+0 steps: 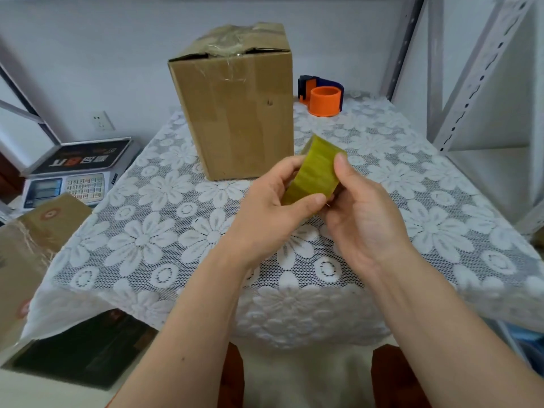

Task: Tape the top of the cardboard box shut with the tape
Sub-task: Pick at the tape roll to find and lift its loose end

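Observation:
A tall brown cardboard box [235,110] stands upright at the back middle of the table, its top flaps slightly raised with crumpled old clear tape on them. In front of it, above the table, both hands hold a yellowish-green roll of tape [315,169]. My left hand [273,204] grips the roll from the left, thumb on its lower edge. My right hand [362,210] holds it from the right, thumb pressed on the roll's outer face near the top.
An orange and blue tape dispenser [322,97] sits behind the box on the right. The table carries a white lace flower cloth [164,231]. A weighing scale [76,172] and more cardboard boxes [29,248] stand at the left. Metal shelving [471,83] rises at the right.

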A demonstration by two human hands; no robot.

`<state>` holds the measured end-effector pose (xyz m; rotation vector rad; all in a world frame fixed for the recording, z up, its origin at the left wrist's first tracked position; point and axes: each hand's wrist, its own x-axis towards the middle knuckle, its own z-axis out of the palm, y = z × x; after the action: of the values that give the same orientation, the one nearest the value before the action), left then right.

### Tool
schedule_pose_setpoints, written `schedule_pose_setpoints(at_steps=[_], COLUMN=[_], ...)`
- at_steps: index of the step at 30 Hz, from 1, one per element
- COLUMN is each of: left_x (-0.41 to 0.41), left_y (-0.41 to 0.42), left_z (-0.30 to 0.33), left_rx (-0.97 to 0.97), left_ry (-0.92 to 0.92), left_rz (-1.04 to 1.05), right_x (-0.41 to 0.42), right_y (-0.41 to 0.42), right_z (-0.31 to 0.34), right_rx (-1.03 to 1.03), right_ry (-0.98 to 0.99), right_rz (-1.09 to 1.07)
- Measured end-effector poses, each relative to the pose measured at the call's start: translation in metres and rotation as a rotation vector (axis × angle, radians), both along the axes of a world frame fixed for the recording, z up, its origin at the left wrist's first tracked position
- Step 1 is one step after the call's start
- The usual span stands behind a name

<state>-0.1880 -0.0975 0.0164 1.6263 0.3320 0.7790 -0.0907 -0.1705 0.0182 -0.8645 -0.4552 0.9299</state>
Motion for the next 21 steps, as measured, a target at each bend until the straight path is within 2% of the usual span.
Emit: schedule_pose_setpoints(at_steps=[4,7,11,16,21], left_x=[0.005,0.008,0.011,0.01,0.011], left_y=[-0.011,-0.014,-0.013,-0.012,-0.012], left_z=[-0.003,-0.007,-0.01,-0.006,-0.008], left_rx=[0.059,0.073,0.139,0.149,0.136], left_ry=[-0.029,0.015,0.105,0.049,0.068], left_rz=[0.192,0.35,0.314,0.186,0.189], right_x=[-0.002,0.0,-0.003,-0.001,-0.004], right_y=[0.003,0.005,0.004,0.004,0.005], right_z=[0.002,0.002,0.0,-0.001,-0.004], right_rx=[0.108,0.152,0.169,0.184,0.177], right_ry=[0.154,0.208,0.212,0.199,0.218], right_rz=[0.048,0.025,0.052,0.093,0.087])
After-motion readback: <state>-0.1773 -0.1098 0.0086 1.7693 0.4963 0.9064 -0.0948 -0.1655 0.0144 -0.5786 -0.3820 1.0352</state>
